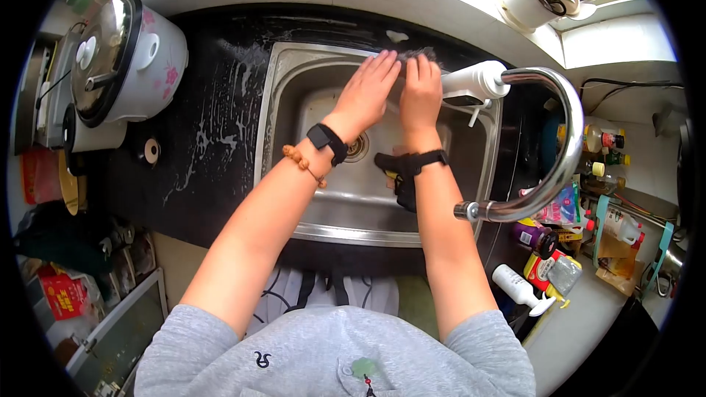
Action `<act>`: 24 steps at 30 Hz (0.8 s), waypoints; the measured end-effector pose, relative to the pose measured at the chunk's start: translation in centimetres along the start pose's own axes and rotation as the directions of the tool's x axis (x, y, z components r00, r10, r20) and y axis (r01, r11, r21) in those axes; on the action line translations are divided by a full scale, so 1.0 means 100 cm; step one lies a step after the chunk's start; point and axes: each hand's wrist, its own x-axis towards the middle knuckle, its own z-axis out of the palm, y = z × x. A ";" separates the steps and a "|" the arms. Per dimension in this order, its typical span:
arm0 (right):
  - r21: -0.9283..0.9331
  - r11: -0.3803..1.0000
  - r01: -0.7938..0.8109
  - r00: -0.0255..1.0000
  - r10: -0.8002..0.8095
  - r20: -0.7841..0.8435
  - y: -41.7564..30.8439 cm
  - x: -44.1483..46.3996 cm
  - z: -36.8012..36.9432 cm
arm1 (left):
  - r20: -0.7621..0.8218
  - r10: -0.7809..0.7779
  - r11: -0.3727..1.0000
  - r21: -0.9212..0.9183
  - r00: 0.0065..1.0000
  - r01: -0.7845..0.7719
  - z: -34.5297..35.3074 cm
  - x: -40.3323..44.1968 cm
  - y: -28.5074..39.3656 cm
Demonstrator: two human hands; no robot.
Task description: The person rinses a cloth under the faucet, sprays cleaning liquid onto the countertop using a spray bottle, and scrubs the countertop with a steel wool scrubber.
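Note:
My left hand (369, 92) reaches over the far rim of the steel sink (353, 235), fingers stretched out and lying flat, with nothing visible in it. Beside it, my right hand (421, 99) has its fingers bent down at the same rim, over a dark grey, fuzzy wad (425, 52). The fingers hide most of that wad. Under my right wrist, inside the sink, is a black object with a yellow part (403, 184), half hidden by the forearm. A drain (357, 148) shows between my arms.
A chrome faucet (570, 140) with a white filter body (474, 81) arches on the right. White streaks mark the wet black counter (209, 117). A rice cooker (140, 66) stands left. Bottles, including a white spray bottle (518, 287), are at right; a utensil holder (526, 0) sits on the sill.

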 end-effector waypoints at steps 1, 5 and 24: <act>-0.069 0.995 -0.078 0.994 0.083 0.065 0.000 0.012 0.007 | 0.016 0.036 0.999 0.000 0.999 -0.036 0.003 0.010 -0.012; -0.288 0.925 -0.247 0.888 0.335 0.316 0.025 0.012 0.067 | 0.157 0.120 0.992 -0.045 0.980 -0.114 0.032 0.049 -0.052; -0.413 0.903 -0.119 0.906 0.269 0.326 0.029 0.032 0.096 | 0.056 0.123 0.983 -0.140 0.991 -0.115 0.026 0.053 -0.075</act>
